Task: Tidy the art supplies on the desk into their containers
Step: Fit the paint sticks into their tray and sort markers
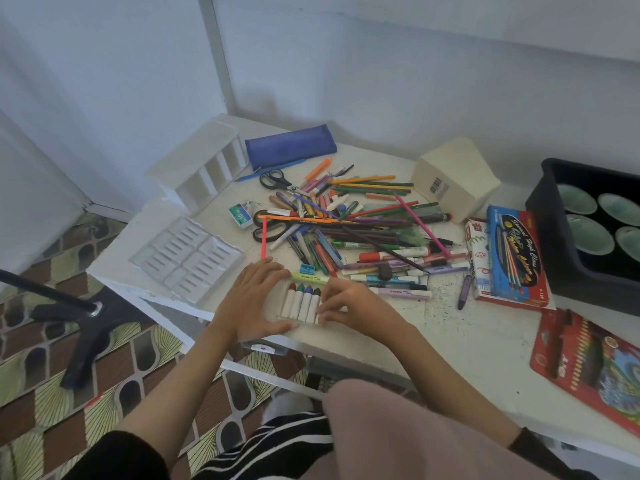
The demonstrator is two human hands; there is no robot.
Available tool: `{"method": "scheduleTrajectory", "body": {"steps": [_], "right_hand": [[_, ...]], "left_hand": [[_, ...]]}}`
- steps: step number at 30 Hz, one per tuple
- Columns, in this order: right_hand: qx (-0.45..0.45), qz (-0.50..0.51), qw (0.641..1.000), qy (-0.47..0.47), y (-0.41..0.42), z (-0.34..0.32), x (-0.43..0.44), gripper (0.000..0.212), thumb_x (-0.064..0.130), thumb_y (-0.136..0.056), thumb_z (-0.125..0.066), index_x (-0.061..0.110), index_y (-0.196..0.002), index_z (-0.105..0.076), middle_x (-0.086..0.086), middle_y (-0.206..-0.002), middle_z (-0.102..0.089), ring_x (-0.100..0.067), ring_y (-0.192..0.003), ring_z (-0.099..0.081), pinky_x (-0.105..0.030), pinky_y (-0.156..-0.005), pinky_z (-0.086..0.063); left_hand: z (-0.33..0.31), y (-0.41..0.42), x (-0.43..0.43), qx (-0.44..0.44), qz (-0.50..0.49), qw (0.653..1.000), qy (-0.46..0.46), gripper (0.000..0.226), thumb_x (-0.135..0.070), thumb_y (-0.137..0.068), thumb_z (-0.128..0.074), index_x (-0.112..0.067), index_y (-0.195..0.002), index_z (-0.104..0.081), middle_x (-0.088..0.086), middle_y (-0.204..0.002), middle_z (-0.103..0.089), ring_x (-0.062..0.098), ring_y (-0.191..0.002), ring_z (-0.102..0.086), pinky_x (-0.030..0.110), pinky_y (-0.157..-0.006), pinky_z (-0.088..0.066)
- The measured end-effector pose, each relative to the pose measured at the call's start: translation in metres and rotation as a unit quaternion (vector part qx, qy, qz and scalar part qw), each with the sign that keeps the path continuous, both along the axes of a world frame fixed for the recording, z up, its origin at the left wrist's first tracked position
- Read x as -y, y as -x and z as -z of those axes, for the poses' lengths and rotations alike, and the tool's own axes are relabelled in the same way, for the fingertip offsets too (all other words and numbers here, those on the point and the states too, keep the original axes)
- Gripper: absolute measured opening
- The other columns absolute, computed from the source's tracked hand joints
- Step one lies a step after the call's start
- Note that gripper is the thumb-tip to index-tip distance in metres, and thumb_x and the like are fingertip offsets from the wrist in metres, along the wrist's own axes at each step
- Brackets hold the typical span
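At six o'clock of the heap of loose multicoloured pens and pencils [349, 223], the row of white-wrapped, colour-tipped crayons [300, 301] is braced by the left hand [254, 299], fingers straight and together, and pinched at three o'clock by the right hand [346, 306], and is best squared flush.

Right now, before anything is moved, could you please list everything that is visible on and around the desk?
pile of pens and pencils: many, mixed colours, centre of desk
scissors: two pairs, black handles, pile's left side
pencil case: one, blue, back
organiser: one, white, back left
moulded tray: one, clear, left
carton: one, cream, back right
flat boxes: two, blue over red-white, right
pencil packet: one, red, near right
bin: one, black, holds greenish dishes, far right
crayon row: one, white wraps, near edge
left grip: one, flat, at the row's left side
right grip: one, fingers curled on the row's right end
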State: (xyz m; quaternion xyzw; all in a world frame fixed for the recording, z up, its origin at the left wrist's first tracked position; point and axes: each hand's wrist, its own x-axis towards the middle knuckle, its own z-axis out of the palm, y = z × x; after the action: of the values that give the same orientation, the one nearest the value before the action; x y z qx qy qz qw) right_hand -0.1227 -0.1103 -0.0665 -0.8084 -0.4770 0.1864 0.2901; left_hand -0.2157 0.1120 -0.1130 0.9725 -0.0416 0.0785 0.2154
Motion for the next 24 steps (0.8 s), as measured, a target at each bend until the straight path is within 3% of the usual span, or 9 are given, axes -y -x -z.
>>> {"method": "scheduleTrajectory", "body": {"steps": [2, 5, 9, 14, 19, 24], "right_hand": [[0.005, 0.006, 1.000, -0.017, 0.000, 0.003, -0.002, 0.010, 0.014, -0.078, -0.074, 0.009, -0.087, -0.075, 0.001, -0.092, -0.056, -0.014, -0.082, -0.054, -0.031, -0.076, -0.050], [-0.004, 0.008, 1.000, -0.024, -0.001, 0.007, -0.003, 0.008, 0.010, -0.076, -0.075, 0.008, -0.083, -0.072, 0.007, -0.088, -0.050, -0.007, -0.076, -0.050, -0.023, -0.073, -0.047], [-0.013, 0.008, 1.000, -0.020, -0.004, 0.003, -0.005, 0.009, 0.014, -0.080, -0.072, 0.009, -0.088, -0.073, 0.008, -0.088, -0.051, 0.001, -0.072, -0.047, -0.012, -0.069, -0.041], [0.000, 0.042, 0.999, -0.014, -0.025, -0.015, -0.014, 0.015, 0.017, -0.088, -0.062, 0.009, -0.099, -0.070, 0.010, -0.089, -0.053, 0.004, -0.074, -0.049, -0.011, -0.070, -0.043], [0.091, 0.122, 0.988, -0.035, -0.081, -0.032, -0.029, 0.016, 0.013, -0.090, -0.059, 0.009, -0.101, -0.070, -0.001, -0.093, -0.060, -0.012, -0.080, -0.054, -0.023, -0.077, -0.047], [0.148, 0.230, 0.962, 0.018, -0.146, -0.031, -0.043, 0.038, -0.012, -0.085, -0.046, 0.005, -0.112, -0.067, -0.015, -0.113, -0.059, -0.028, -0.103, -0.055, -0.034, -0.088, -0.044]], "left_hand": [[0.000, 0.000, 0.000, -0.001, 0.001, 1.000, 0.000, 0.091, -0.086, -0.067, -0.043, -0.022, -0.131, -0.046, 0.002, -0.137, -0.044, 0.022, -0.139, -0.025, 0.042, -0.113, -0.020], [0.001, 0.000, -0.001, 0.001, 0.003, 1.000, -0.001, 0.091, -0.086, -0.067, -0.044, -0.021, -0.131, -0.046, 0.002, -0.137, -0.044, 0.021, -0.139, -0.024, 0.041, -0.113, -0.020], [-0.001, 0.000, 0.000, -0.001, 0.001, 1.000, 0.001, 0.090, -0.085, -0.067, -0.045, -0.022, -0.132, -0.046, 0.001, -0.138, -0.044, 0.021, -0.139, -0.023, 0.042, -0.114, -0.020], [-0.002, 0.001, 0.001, -0.008, -0.002, 1.000, 0.001, 0.088, -0.081, -0.067, -0.049, -0.024, -0.134, -0.044, 0.001, -0.139, -0.043, 0.020, -0.140, -0.022, 0.040, -0.114, -0.016], [-0.002, 0.001, 0.000, -0.014, 0.001, 1.000, 0.003, 0.088, -0.085, -0.068, -0.043, -0.027, -0.135, -0.041, 0.001, -0.140, -0.042, 0.020, -0.140, -0.022, 0.041, -0.114, -0.016], [-0.004, 0.001, 0.000, -0.017, 0.000, 1.000, -0.004, 0.090, -0.086, -0.068, -0.043, -0.026, -0.136, -0.040, 0.002, -0.141, -0.041, 0.019, -0.139, -0.023, 0.038, -0.114, -0.015]]}}
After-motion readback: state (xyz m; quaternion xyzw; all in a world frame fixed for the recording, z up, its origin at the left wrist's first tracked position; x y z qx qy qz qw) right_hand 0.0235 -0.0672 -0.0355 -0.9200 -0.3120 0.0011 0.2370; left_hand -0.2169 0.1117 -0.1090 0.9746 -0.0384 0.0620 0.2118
